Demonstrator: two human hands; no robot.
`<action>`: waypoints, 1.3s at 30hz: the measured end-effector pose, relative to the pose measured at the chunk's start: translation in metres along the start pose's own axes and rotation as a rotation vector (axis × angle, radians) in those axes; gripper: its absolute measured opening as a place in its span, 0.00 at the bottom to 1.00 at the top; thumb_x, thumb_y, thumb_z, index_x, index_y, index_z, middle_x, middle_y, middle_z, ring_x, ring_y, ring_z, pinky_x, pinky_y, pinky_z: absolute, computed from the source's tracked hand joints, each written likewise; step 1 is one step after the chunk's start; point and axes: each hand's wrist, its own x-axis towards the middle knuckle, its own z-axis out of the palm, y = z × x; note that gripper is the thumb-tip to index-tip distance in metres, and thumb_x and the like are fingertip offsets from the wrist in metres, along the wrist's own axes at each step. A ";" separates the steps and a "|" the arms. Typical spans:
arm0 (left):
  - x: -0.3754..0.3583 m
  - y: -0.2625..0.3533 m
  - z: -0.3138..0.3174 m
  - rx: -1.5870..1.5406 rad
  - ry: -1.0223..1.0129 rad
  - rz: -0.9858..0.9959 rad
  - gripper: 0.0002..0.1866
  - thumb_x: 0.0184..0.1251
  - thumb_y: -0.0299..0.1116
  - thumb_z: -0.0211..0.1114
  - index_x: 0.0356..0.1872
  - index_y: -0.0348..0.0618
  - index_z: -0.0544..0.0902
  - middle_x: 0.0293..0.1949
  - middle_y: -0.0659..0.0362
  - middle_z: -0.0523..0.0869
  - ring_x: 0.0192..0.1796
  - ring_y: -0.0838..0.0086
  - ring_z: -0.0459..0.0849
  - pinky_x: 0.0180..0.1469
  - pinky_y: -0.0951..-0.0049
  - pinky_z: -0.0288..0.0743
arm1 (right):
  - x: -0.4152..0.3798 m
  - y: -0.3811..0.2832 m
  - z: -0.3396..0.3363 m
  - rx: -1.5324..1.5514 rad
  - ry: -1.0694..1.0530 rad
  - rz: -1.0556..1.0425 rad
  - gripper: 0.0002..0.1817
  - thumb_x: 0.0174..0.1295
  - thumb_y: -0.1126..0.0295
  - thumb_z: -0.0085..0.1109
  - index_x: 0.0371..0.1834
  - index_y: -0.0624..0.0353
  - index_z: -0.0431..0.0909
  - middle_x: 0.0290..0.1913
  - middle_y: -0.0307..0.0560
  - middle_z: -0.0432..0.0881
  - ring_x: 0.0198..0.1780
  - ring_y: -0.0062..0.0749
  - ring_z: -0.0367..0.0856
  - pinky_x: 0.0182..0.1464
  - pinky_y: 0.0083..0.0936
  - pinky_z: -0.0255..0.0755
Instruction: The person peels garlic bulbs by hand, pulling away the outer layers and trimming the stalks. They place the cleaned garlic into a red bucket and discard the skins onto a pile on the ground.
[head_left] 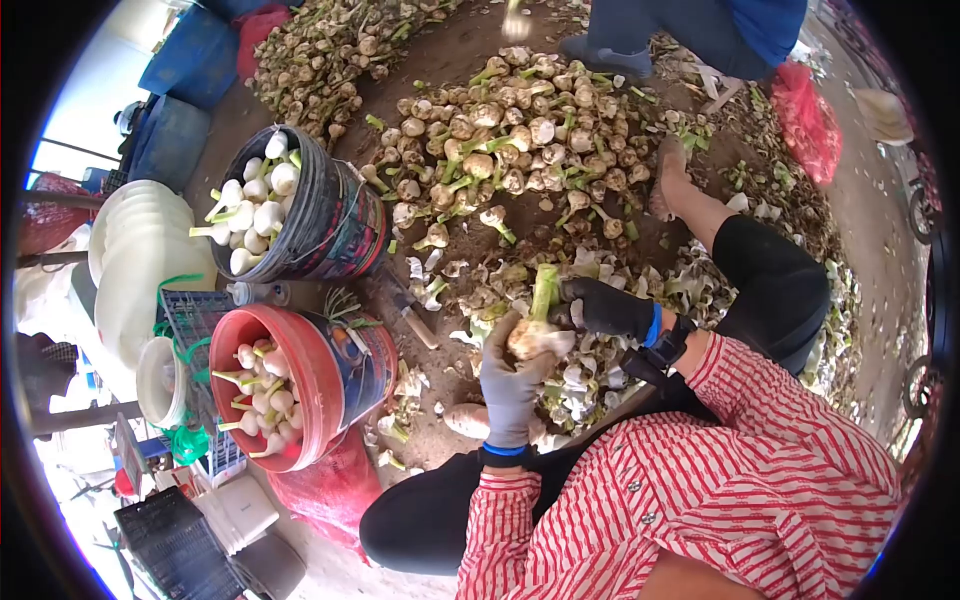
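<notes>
A garlic bulb (527,342) with a thick green stem (544,290) is held upright in front of me, dirt on its skin and its right side blurred. My left hand (510,390), in a grey glove, is closed around the bulb's lower left side. From the right, my right hand (612,308), in a black glove, has curled fingers pressed against the bulb near the stem's base. Peeled skins (590,385) lie on the ground under both hands. To their left lies a wooden-handled tool (418,325).
A large pile of unpeeled garlic (520,130) lies ahead, a second heap (320,65) behind it. At left, a black bucket (340,215) and a red bucket (312,340) hold cleaned bulbs. Another person's leg (670,35) is at the top. A red net bag (806,125) lies far right.
</notes>
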 end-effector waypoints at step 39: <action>0.008 -0.002 -0.019 0.090 -0.267 0.076 0.56 0.39 0.44 0.76 0.67 0.33 0.51 0.55 0.50 0.72 0.52 0.65 0.77 0.50 0.69 0.75 | -0.003 -0.018 -0.015 -0.311 0.188 -0.373 0.21 0.57 0.66 0.53 0.53 0.60 0.70 0.33 0.40 0.80 0.35 0.28 0.75 0.44 0.25 0.71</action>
